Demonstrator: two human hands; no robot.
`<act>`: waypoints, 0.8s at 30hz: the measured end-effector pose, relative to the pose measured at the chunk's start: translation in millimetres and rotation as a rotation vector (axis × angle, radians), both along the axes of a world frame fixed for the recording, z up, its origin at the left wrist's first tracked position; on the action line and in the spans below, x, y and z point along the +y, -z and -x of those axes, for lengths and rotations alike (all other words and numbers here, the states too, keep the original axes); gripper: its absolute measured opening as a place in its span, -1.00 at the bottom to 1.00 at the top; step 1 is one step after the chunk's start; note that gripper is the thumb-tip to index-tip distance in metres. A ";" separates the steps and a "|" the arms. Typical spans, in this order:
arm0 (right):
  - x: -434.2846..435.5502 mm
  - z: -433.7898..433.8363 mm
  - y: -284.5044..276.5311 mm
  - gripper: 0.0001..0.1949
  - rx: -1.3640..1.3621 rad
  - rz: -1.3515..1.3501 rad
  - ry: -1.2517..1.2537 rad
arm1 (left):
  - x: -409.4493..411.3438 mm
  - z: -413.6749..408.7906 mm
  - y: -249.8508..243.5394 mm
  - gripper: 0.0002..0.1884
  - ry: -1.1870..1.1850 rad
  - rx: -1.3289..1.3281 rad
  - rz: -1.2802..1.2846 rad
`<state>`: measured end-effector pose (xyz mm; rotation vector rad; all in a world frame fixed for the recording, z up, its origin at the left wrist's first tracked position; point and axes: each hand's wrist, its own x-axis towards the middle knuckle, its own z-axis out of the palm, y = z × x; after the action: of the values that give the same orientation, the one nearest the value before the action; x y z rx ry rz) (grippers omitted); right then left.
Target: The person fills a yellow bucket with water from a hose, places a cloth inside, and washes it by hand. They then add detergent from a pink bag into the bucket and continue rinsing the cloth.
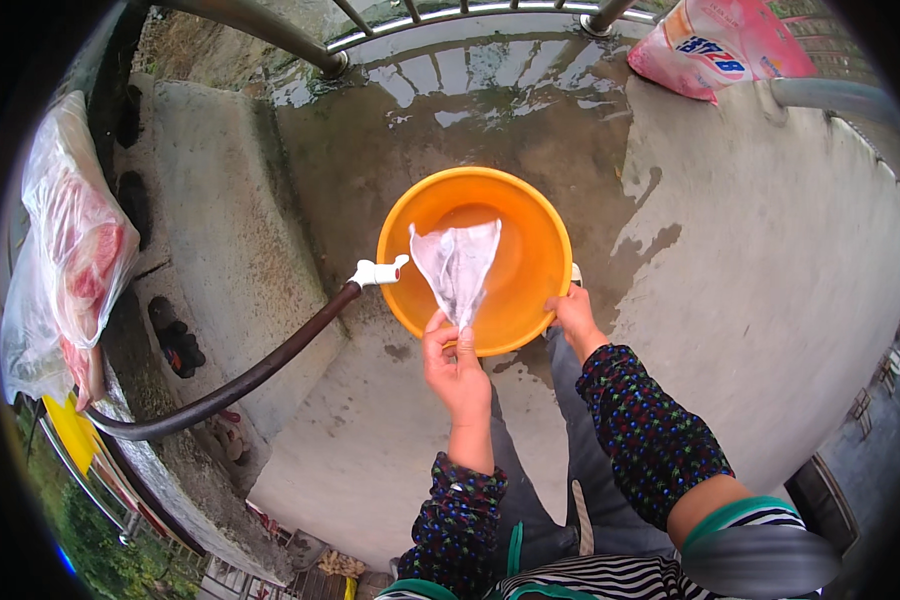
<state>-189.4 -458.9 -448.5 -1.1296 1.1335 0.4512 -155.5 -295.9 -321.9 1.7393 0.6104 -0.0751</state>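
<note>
Between the thumb and fingers of my left hand [457,379], the lower end of a whitish-pink cloth [457,262] is pinched. It fans out in a triangle over an orange plastic basin [536,247], with grey marks on its surface. My right hand [576,316] grips the basin's lower right rim. The basin seems to hold some water, though its depth is hard to judge. To the left of the rim, a white plastic tap [379,271] with a red spot sits on the end of a dark pipe [270,375].
A clear plastic bag with raw meat [94,259] hangs at the left. Concrete ledges [217,202] run along that side. A pink detergent bag [720,52] stands by the metal railing [420,26]. Wet concrete floor [450,135] stretches beyond the basin.
</note>
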 end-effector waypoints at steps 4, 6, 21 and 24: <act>11.1 -6.6 -3.6 -0.72 0.008 -0.008 0.000 | 15.2 11.5 28.1 -0.91 0.397 -0.115 -0.552; 19.2 -11.5 -0.9 -0.72 -0.047 0.000 -0.025 | 16.4 25.1 28.7 -0.89 0.421 0.126 -0.340; 103.7 -56.0 62.0 -0.64 -0.069 -0.193 -0.212 | 78.4 99.5 17.7 -0.88 0.277 0.447 -0.083; 129.9 -67.2 54.5 -0.62 -0.053 -0.250 -0.167 | 75.5 105.8 11.6 -0.89 0.314 0.519 -0.045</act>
<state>-122.2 -329.0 -503.0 -1.0134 0.9118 0.6702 -261.3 -220.3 -333.6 1.8551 0.7068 -0.7553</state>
